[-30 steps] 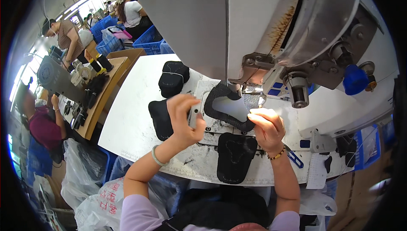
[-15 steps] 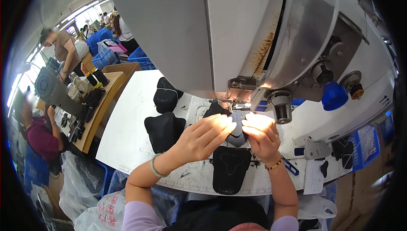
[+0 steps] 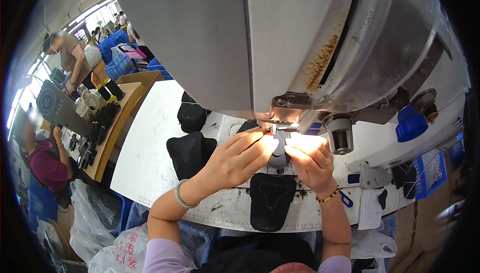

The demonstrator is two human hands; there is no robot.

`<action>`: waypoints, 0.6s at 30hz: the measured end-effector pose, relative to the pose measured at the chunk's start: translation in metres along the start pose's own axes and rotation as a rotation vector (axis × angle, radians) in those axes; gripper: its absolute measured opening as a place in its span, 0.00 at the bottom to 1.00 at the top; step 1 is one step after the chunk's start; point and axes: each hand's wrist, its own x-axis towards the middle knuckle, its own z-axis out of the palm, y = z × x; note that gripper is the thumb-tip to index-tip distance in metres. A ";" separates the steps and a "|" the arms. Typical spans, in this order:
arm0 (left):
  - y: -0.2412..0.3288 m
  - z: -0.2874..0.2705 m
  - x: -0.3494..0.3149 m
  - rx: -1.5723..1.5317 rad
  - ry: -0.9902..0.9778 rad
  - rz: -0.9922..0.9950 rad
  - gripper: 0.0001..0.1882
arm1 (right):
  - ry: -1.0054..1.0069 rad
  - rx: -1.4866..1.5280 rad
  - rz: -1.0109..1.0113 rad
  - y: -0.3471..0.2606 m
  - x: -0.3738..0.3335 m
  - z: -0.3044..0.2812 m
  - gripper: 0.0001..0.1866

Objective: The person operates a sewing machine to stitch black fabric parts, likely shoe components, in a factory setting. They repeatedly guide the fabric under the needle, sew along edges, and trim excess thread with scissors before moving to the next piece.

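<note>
Left hand (image 3: 230, 160) and right hand (image 3: 313, 165) pinch grey mesh fabric (image 3: 278, 160); the sewing-machine head (image 3: 195, 33) overhangs the counter (image 3: 142, 155), partly hiding a black fabric bundle (image 3: 191, 119).

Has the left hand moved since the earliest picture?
Yes: against the fixed sewing machine head, the left hand has moved right, closer to its lit lower end.

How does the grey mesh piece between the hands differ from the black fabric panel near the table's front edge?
The grey mesh piece looks speckled; the black fabric panel is dark with a faint pale outline. The left hand and right hand partly hide the grey mesh piece; the black fabric panel is almost wholly visible.
</note>
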 end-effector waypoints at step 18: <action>-0.018 0.035 -0.016 -0.390 0.253 -0.350 0.14 | 0.042 -0.174 0.109 -0.023 0.007 0.015 0.15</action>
